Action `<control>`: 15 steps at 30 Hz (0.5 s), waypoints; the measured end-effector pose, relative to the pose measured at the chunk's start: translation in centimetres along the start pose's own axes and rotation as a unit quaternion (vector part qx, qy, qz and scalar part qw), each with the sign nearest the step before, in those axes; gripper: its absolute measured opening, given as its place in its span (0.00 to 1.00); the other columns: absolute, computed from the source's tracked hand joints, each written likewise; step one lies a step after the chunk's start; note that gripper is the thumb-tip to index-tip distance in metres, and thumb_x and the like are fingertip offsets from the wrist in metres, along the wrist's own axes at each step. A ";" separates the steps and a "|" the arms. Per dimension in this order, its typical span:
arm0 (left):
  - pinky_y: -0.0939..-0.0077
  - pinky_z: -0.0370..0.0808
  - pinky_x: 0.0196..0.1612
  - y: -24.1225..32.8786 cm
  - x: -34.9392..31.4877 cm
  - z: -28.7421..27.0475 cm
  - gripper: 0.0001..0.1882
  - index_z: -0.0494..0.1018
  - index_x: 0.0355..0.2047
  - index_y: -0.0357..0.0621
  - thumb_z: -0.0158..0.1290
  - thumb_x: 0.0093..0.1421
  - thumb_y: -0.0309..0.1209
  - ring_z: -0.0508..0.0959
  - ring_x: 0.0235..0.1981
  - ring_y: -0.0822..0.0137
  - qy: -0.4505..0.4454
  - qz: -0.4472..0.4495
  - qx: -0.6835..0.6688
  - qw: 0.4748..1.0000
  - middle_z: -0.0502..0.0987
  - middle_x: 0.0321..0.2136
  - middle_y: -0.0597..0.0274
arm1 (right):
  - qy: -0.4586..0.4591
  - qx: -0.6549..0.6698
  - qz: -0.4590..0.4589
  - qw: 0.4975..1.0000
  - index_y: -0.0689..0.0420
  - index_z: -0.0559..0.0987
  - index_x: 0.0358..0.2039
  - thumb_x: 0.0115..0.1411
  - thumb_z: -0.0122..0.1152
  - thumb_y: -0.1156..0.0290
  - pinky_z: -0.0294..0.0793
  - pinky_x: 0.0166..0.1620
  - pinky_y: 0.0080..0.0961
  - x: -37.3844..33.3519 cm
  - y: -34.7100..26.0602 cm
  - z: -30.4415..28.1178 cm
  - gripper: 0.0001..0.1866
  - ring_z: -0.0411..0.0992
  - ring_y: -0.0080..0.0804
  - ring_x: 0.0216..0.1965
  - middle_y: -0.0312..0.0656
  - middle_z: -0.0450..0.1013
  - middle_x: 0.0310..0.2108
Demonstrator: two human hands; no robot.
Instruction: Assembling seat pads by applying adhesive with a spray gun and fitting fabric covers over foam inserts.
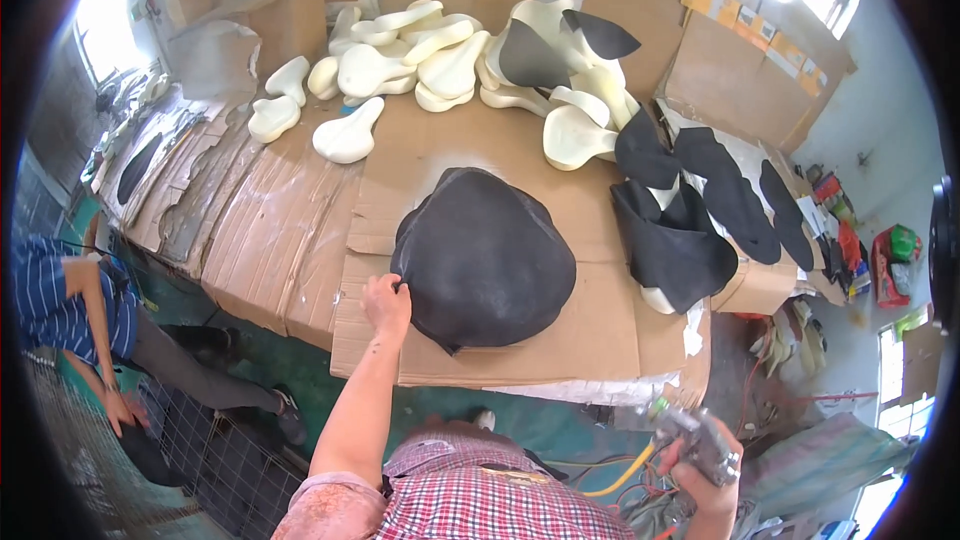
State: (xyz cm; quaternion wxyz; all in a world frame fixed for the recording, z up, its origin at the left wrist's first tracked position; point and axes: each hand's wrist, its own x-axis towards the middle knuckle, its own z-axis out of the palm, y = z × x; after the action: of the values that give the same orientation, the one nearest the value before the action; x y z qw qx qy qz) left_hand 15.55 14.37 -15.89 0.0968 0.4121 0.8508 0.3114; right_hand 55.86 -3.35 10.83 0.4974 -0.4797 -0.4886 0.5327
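A large black cover (pixel 487 258) lies draped over a rounded form on the cardboard-covered table (pixel 560 335). My left hand (pixel 386 302) grips the cover's near left edge. Low at the right, off the table, my right hand (pixel 707 465) holds a grey metal tool (pixel 693 432) with a yellow hose (pixel 620 478) running from it.
Several cream foam saddle shapes (pixel 440 50) are piled at the table's far side. Black cut pieces (pixel 700 200) lie stacked on the right. A person in a striped blue shirt (pixel 60 300) sits at the left, beside a wire grid. Clutter covers the floor at the right.
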 end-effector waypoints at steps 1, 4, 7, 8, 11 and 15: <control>0.62 0.69 0.41 0.3 0.1 -0.2 0.10 0.76 0.32 0.47 0.59 0.48 0.30 0.72 0.38 0.56 0.020 0.017 -0.015 1.000 0.74 0.31 0.58 | -0.002 -0.039 0.000 0.999 0.65 0.66 0.53 0.43 0.68 0.75 0.74 0.33 0.29 0.7 0.2 -0.7 0.35 0.73 0.31 0.26 0.44 0.73 0.26; 0.63 0.71 0.39 0.5 0.5 -0.6 0.09 0.75 0.31 0.45 0.59 0.47 0.27 0.73 0.37 0.58 0.016 0.025 -0.079 0.996 0.74 0.33 0.58 | 0.040 -0.017 -0.020 0.999 0.66 0.66 0.53 0.43 0.67 0.75 0.74 0.34 0.30 1.9 0.2 -0.3 0.35 0.73 0.33 0.27 0.45 0.72 0.26; 0.64 0.71 0.36 1.0 1.1 -0.7 0.10 0.74 0.33 0.44 0.57 0.49 0.24 0.74 0.35 0.62 -0.066 -0.088 -0.259 0.959 0.73 0.34 0.61 | -0.005 -0.011 -0.023 1.000 0.66 0.66 0.53 0.42 0.66 0.77 0.74 0.33 0.30 1.2 0.7 -0.6 0.34 0.73 0.34 0.26 0.46 0.73 0.26; 0.65 0.71 0.35 1.2 1.3 -0.6 0.11 0.73 0.35 0.44 0.57 0.50 0.24 0.74 0.34 0.65 -0.121 -0.187 -0.383 0.896 0.72 0.33 0.63 | -0.039 -0.004 -0.022 0.999 0.66 0.67 0.52 0.41 0.66 0.77 0.73 0.33 0.29 0.9 1.0 -0.8 0.35 0.73 0.33 0.26 0.46 0.73 0.26; 0.66 0.70 0.35 3.1 0.5 -1.0 0.15 0.69 0.40 0.45 0.55 0.51 0.22 0.72 0.33 0.70 -0.078 -0.297 -0.439 0.844 0.72 0.32 0.65 | -0.053 -0.044 -0.009 0.998 0.67 0.66 0.53 0.41 0.67 0.73 0.74 0.33 0.30 0.2 1.0 -1.8 0.36 0.73 0.35 0.26 0.47 0.73 0.26; 0.64 0.71 0.36 4.4 1.1 -2.9 0.19 0.68 0.44 0.47 0.53 0.51 0.22 0.73 0.33 0.69 -0.154 -0.328 -0.537 0.762 0.73 0.33 0.65 | 0.006 -0.048 -0.009 0.999 0.69 0.63 0.53 0.42 0.69 0.68 0.74 0.33 0.29 -0.5 -0.2 -2.1 0.39 0.74 0.34 0.26 0.47 0.73 0.25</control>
State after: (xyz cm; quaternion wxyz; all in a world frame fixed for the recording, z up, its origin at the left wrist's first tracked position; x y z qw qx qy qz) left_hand 16.49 15.94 -10.83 0.5281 0.0312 0.6015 0.5986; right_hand 57.95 -3.76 10.93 0.4814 -0.5022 -0.5146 0.5012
